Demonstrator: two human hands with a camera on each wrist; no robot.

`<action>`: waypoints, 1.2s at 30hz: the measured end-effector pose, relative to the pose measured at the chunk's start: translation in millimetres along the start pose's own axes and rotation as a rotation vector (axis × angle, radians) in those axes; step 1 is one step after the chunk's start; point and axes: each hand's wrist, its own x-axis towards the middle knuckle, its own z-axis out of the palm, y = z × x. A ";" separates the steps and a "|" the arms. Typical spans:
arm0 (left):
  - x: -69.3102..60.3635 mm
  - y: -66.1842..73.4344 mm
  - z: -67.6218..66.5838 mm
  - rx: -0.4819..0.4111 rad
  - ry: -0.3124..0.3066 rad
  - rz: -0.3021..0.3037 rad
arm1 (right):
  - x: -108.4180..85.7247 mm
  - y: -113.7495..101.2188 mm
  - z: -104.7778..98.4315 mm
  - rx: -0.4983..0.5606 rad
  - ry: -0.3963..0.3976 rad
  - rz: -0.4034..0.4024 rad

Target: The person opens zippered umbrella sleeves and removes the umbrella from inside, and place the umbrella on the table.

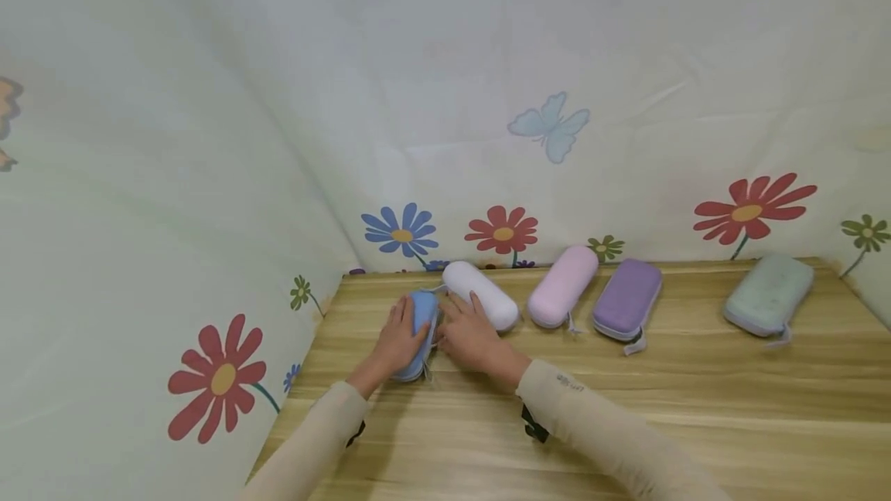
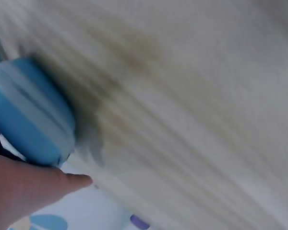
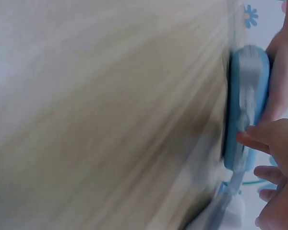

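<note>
A blue zippered hard case (image 1: 424, 308) lies at the left of the table, its long side running away from me. My left hand (image 1: 400, 340) grips it from the left, with the thumb across its top. In the left wrist view, one finger (image 2: 43, 184) reaches past the rounded end of the case. My right hand (image 1: 475, 337) is at the right side of the blue case. In the right wrist view, its thumb and finger pinch at the pale zipper band (image 3: 248, 91); the zipper pull itself is hidden. A white case (image 1: 480, 296) lies just behind the right hand.
To the right lie a pink case (image 1: 562, 286), a purple case (image 1: 629, 296) and a pale green case (image 1: 769, 294), each with a wrist strap. The wooden table (image 1: 626, 400) meets a flower-printed cloth (image 1: 445, 176) at the back and left.
</note>
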 end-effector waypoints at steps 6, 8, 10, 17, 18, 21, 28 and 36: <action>-3.7 11.6 -19.3 0.037 -0.149 0.075 | 1.6 20.1 -13.9 0.010 0.021 0.064; -4.4 19.0 -22.6 0.026 -0.190 0.064 | 1.4 25.7 -19.4 0.025 0.020 0.094; -4.8 26.3 -24.1 0.017 -0.223 0.041 | 0.7 30.4 -24.2 0.036 0.020 0.107; -7.2 47.2 -30.5 0.039 -0.266 0.053 | -5.6 44.6 -28.4 0.053 0.073 0.071; -7.8 49.6 -31.8 0.055 -0.276 0.083 | -6.4 46.6 -27.4 0.055 0.081 0.064; -10.1 53.7 -35.1 0.161 -0.302 0.233 | -8.7 52.6 -23.6 0.070 0.106 0.052; -25.5 35.2 -45.5 0.497 -0.105 0.701 | -9.4 52.5 -20.4 0.075 0.111 0.043; -51.7 13.7 -62.8 0.428 0.081 0.594 | -10.9 50.1 -22.4 0.100 0.107 0.030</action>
